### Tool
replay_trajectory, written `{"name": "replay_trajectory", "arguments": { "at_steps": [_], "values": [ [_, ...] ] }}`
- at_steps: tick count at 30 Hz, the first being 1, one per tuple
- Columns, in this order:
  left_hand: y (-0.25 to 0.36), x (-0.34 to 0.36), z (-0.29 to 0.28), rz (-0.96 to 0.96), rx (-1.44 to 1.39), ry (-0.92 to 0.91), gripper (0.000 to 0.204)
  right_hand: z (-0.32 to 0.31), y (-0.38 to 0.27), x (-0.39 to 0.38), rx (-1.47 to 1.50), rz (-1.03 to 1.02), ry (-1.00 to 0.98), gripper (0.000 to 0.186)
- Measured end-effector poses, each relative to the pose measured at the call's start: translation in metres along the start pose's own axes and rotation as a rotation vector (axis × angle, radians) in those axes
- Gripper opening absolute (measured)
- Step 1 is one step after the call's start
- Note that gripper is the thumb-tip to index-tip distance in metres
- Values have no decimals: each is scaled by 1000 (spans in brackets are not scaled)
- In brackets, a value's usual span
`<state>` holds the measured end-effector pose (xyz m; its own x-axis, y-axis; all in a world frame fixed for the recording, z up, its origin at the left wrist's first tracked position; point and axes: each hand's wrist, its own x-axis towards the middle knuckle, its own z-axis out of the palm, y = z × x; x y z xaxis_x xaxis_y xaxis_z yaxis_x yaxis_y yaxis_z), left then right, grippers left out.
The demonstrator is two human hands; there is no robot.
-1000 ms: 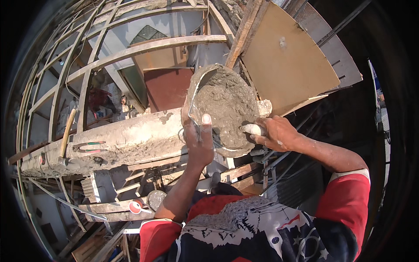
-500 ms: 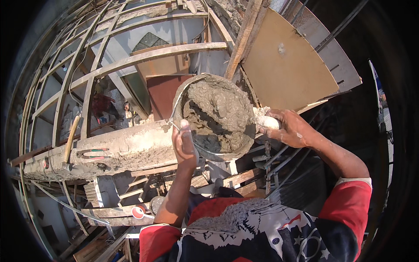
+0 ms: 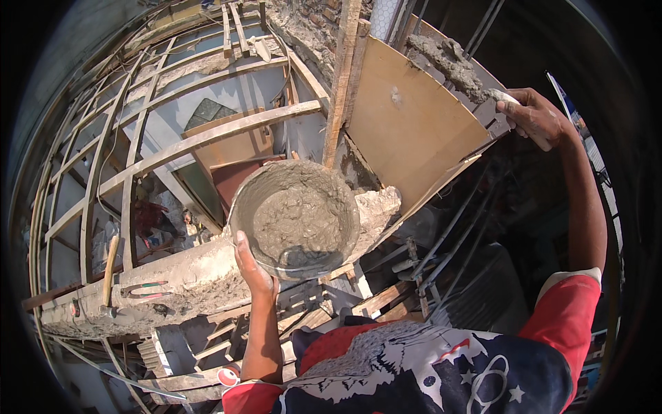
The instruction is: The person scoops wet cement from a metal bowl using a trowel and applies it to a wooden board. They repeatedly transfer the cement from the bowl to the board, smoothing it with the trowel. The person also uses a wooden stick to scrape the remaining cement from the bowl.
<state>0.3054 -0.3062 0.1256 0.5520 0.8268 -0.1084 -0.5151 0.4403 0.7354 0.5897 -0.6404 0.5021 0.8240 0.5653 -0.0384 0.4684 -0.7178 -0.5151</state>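
Note:
A round bucket [image 3: 243, 207] of wet grey mortar [image 3: 296, 215] rests at the middle, on or against the concrete ledge. My left hand [image 3: 255, 269] grips its near left side, thumb up by the rim. Out at the upper right, my right hand [image 3: 536, 121] is closed round the pale handle [image 3: 505, 96] of a trowel. A thick lump of mortar [image 3: 452, 65] lies along the trowel and hides most of its blade. This load is held over the far edge of a tan board, well apart from the bucket.
The rough concrete ledge [image 3: 186, 283] carries a hammer [image 3: 109, 276] and pliers [image 3: 145, 290] at left. A wooden lattice [image 3: 200, 145] spans a drop beyond it. An upright timber [image 3: 341, 83] and the tan board [image 3: 414, 114] stand right of centre. Metal bars [image 3: 448, 241] cross below.
My right hand has lifted the trowel out of the bucket to the upper right, with mortar on it. The bucket, held tilted before, now sits lower and further left, its mortar lower inside.

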Motion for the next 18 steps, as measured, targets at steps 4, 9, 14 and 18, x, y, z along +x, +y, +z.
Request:
{"name": "replay_trajectory", "arguments": {
  "at_steps": [4, 9, 14, 18],
  "values": [
    [2, -5, 6, -17, -58, 12, 51, -23, 41, 9, 44, 114, -6, 46],
    [-1, -1, 1, -29, -15, 23, 51, -34, 69, 11, 134, 205, 16, 47],
    [1, -3, 6, -45, 9, 40, 45, -37, 58, -3, 136, 127, 3, 50],
    [-3, -1, -1, 3, 125, -8, 44, 18, -3, -10, 3, -34, -2, 48]
  ]
}}
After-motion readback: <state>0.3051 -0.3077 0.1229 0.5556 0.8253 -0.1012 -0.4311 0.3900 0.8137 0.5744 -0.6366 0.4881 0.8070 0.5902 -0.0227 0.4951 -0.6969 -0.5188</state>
